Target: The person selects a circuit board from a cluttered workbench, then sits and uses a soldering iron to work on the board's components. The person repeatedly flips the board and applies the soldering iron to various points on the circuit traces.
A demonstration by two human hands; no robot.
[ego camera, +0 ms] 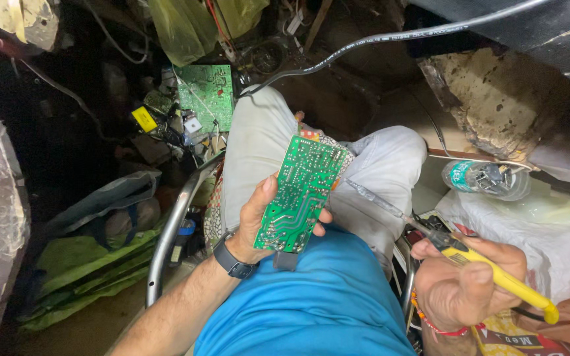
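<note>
- Green rectangular printed circuit board point(300, 195), solder side up with pale traces showing, held above the lap, over grey trousers point(258, 151) and a blue shirt point(311, 303).
- Gripped by the left hand point(258, 221): thumb along the left long edge, fingertips curled round the right edge, palm beneath; dark wristwatch point(232, 260) on that wrist.
- Long axis running from lower left near the belly to upper right toward the knees, far end tipped slightly right and raised.
- Likely light, thin and stiff; brittle at the solder joints and prickly with component leads, so best pinched by the bare edges as here, never across the face.
- Yellow-handled soldering iron point(489, 267) clenched in the right hand point(463, 283), fingers wrapped round the handle, thumb on top; slim grey metal shaft point(377, 200) pointing up-left, tip close to the board's right edge, contact not discernible.
- Handle probably safe to grip; shaft presumably hot, not to be touched.
- Elsewhere: second green circuit board point(206, 95) lying among loose parts on the floor, clear plastic bottle point(486, 178) on its side to the right, black cable point(390, 38) crossing overhead.
</note>
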